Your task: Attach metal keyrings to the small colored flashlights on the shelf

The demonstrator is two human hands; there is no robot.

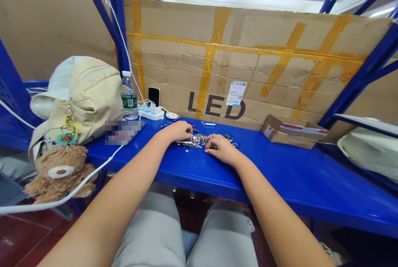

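Note:
A pile of small round silvery pieces, which look like coins [199,139], lies on the blue tabletop between my hands. My left hand [181,130] is at the left edge of the pile, just above some pens [185,144]. Its fingers are bent and drawn together, and whatever they hold is hidden. Over the right side of the pile rests my right hand [220,147], curved, with a gap between thumb and fingers. Small dark pieces show in that gap. Other small shiny things [231,139] spread behind the right hand. A silvery pen-like piece [208,124] lies behind the pile.
To the left are a cream backpack [93,93] with a teddy bear [62,173], a phone [135,131], a water bottle [129,97] and a power strip [151,112]. An open cardboard box [292,132] stands right. A cardboard wall [177,68] backs the blue table [270,171].

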